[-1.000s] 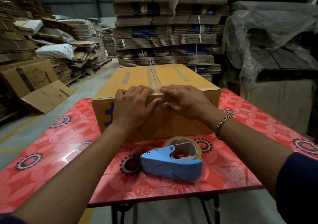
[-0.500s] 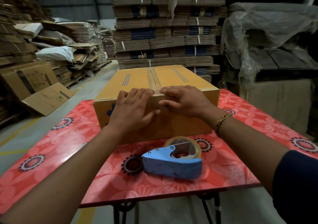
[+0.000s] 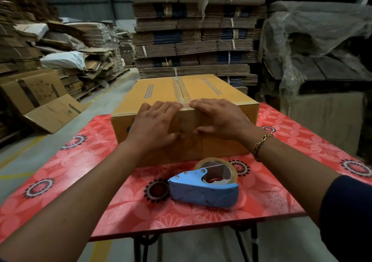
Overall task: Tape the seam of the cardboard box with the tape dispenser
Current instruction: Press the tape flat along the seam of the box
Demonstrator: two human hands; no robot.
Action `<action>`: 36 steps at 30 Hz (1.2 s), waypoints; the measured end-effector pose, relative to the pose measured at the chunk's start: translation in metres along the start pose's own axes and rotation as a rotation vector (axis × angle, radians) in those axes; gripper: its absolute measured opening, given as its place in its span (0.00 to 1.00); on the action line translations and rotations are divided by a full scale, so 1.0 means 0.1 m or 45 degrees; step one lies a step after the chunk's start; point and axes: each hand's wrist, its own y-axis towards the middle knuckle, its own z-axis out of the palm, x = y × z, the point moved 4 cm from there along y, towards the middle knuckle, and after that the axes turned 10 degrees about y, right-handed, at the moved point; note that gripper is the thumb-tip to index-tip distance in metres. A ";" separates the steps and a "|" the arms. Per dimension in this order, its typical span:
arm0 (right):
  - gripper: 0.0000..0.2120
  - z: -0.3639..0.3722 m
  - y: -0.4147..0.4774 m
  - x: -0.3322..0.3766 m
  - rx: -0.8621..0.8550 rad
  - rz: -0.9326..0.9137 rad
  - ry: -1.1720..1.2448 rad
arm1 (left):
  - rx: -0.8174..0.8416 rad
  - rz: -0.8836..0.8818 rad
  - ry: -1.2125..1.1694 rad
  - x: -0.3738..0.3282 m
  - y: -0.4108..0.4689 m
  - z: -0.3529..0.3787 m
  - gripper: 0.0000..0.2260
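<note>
Now both flat, open hands, left hand and right hand, press the cardboard box (glossy taped seam).

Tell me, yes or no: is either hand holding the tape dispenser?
No: the tape dispenser lies alone on the table, while the left hand and right hand press on the cardboard box.

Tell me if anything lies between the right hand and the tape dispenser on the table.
Nothing visible does. The right hand lies flat on the near top edge of the cardboard box, and the tape dispenser sits just in front of the box on the red table, with only bare tabletop between.
</note>
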 end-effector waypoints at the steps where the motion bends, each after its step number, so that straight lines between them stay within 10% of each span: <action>1: 0.32 -0.02 0.01 0.00 -0.010 0.041 0.035 | -0.002 0.006 -0.028 0.01 0.01 -0.03 0.32; 13: 0.21 0.11 -0.01 -0.04 -0.285 -0.038 -0.033 | -0.293 -0.232 0.027 -0.14 0.12 0.02 0.16; 36: 0.32 0.03 -0.10 0.05 -0.055 -0.075 -0.152 | -0.057 -0.004 0.083 -0.09 -0.02 0.04 0.31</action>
